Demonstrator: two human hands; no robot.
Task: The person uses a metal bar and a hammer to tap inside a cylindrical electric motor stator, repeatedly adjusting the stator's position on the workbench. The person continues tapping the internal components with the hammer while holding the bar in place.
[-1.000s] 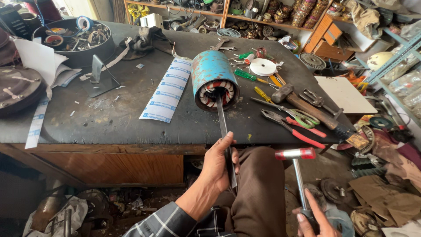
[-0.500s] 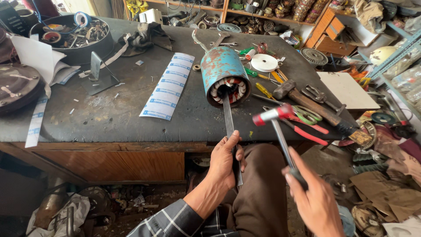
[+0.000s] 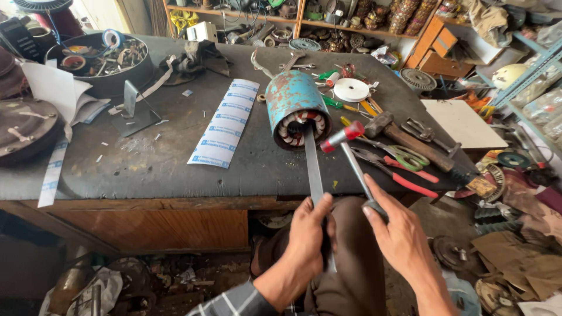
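A rusty blue motor stator (image 3: pixel 294 106) lies on its side on the dark workbench (image 3: pixel 146 164), its open end with copper windings facing me. A long flat steel bar (image 3: pixel 312 162) reaches into that opening. My left hand (image 3: pixel 307 237) grips the bar's near end below the bench edge. My right hand (image 3: pixel 398 237) holds a small hammer by its metal handle, and the red hammer head (image 3: pixel 341 137) hovers just right of the bar, near the stator's mouth.
Pliers with red handles (image 3: pixel 404 175), green-handled scissors (image 3: pixel 404 155), a big wooden-handled hammer (image 3: pixel 410 139) and a white tape roll (image 3: pixel 351 90) lie right of the stator. A printed paper strip (image 3: pixel 225 123) lies to its left. A round tray of scrap (image 3: pixel 99 61) stands far left.
My right hand has swung the hammer up from low beside my leg to the bar near the stator. The left hand keeps its hold on the bar.
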